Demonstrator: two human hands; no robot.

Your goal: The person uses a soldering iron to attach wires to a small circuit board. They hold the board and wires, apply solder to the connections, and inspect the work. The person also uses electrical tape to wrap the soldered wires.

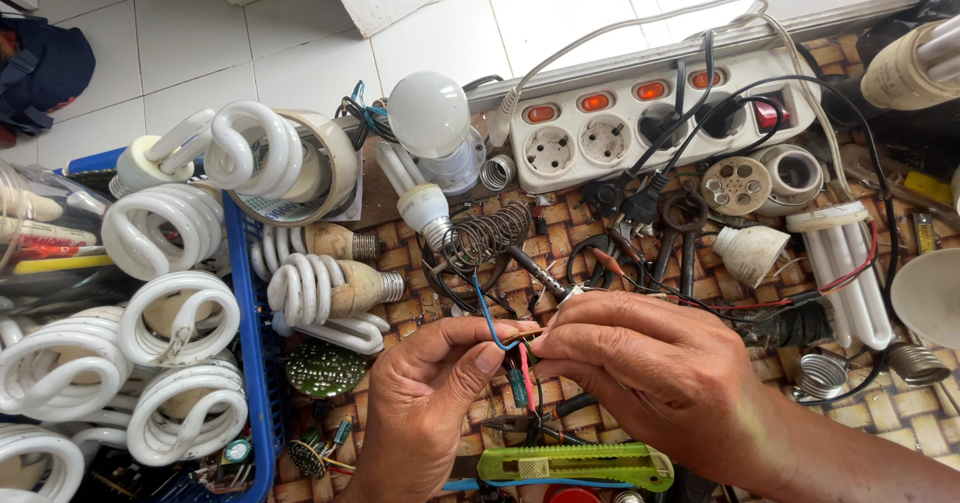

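left hand (425, 403): enters from the bottom edge, back of the hand up, fingers curled inward — thumb and forefinger pinched together at the tips.
right hand (655, 378): reaches in from the lower right, forearm bare, knuckles up — fingertips pressed together, meeting the left's pinch.
spacing: fingertips of both touching.

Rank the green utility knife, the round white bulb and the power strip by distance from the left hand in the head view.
1. green utility knife, just right of the left hand, at the bottom.
2. round white bulb, above it.
3. power strip, top right.
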